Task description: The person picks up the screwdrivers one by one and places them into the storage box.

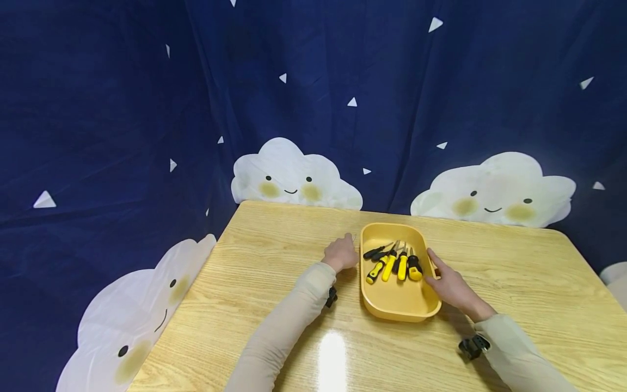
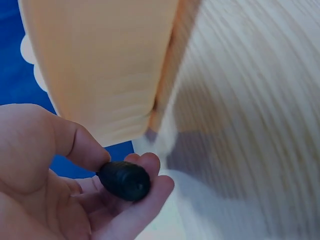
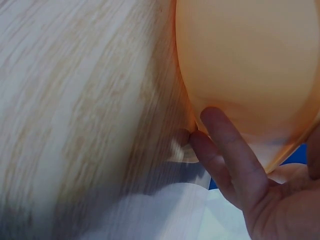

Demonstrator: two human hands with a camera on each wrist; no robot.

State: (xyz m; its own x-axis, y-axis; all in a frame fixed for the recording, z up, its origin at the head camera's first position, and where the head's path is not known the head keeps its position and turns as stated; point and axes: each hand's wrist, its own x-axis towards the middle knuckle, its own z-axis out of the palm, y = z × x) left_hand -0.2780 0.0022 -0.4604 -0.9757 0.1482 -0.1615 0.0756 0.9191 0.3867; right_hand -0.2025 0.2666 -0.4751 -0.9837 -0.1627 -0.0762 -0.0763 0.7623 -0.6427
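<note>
My left hand [image 1: 341, 253] is just left of the yellow plastic box [image 1: 397, 305] and pinches a screwdriver. Its black handle [image 2: 124, 181] lies between thumb and fingers in the left wrist view, end toward the camera. Only a bit of its thin shaft [image 1: 355, 238] shows in the head view. My right hand [image 1: 453, 286] holds the box at its right side, thumb at the rim and fingers [image 3: 232, 145] against the outer wall. Inside the box lie several screwdrivers, among them a yellow-handled one [image 1: 389, 268] and a thick black-and-yellow one [image 1: 415, 268].
The box stands on a light wood table [image 1: 274, 261], near its far edge. Behind the table hangs a dark blue curtain [image 1: 313, 65] with white clouds and small triangles. Black wrist cameras are strapped to both arms, over pale sleeves [image 1: 279, 332].
</note>
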